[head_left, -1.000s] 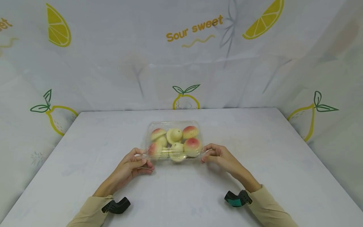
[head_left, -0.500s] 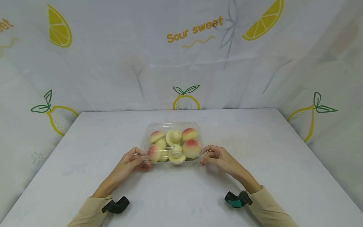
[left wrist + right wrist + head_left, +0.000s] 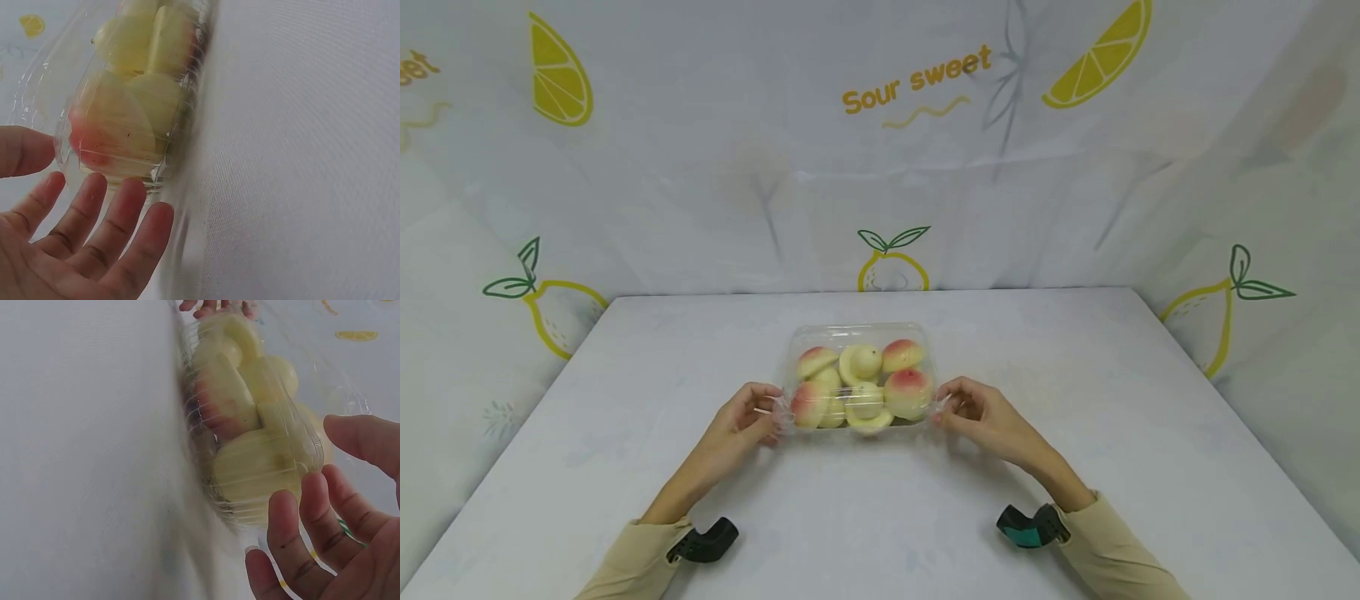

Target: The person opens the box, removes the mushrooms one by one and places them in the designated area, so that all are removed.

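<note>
A clear plastic clamshell box (image 3: 863, 333) sits on the white table, filled with several pale yellow, pink-blushed peach-like pieces (image 3: 908, 393), some of them halves. At its left end is my left hand (image 3: 739, 427); in the left wrist view its thumb (image 3: 28, 152) is by the box rim, and its spread fingers (image 3: 122, 206) lie just below. My right hand (image 3: 992, 421) is at the opposite end. In the right wrist view, that thumb (image 3: 362, 439) and the fingertips (image 3: 314, 487) stand apart beside the rim corner, and the fingers are loosely bent.
The white table (image 3: 880, 517) reaches back to a pale curtain (image 3: 700, 192) printed with lemons and words. A black band (image 3: 707, 540) is on the left wrist, and a black and green band (image 3: 1032, 527) on the right.
The box shifted slightly nearer to me and then stayed put. The left fingers have drawn back leftward from its end. The right hand has moved slightly outward.
</note>
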`<state>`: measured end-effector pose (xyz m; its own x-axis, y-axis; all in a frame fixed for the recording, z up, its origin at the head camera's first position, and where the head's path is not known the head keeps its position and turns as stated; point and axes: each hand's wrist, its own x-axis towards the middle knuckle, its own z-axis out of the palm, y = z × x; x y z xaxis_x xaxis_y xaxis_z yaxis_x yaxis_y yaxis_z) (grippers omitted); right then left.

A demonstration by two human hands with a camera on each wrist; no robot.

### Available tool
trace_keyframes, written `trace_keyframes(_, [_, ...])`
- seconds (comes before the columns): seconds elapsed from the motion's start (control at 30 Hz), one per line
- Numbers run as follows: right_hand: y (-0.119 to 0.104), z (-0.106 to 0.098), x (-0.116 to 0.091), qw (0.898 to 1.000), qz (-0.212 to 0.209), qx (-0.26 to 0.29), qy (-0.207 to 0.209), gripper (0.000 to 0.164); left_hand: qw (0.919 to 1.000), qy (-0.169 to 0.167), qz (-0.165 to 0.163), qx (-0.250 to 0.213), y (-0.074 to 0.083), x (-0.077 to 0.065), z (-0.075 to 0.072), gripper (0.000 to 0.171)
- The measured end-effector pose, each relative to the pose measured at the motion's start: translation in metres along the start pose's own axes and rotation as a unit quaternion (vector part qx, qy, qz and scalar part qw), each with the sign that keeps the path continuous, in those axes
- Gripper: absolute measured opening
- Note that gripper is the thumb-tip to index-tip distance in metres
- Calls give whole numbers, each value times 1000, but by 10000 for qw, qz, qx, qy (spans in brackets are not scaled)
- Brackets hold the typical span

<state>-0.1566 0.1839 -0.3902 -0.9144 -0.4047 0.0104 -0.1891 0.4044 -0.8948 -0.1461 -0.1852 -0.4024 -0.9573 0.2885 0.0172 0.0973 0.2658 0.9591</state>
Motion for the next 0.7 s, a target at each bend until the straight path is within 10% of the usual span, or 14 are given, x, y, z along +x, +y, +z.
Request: trace_keyframes(0.7, [-11,-2,13,9919,-201,-251,1232,37,9987,-160,239,411,-2,6,5,71])
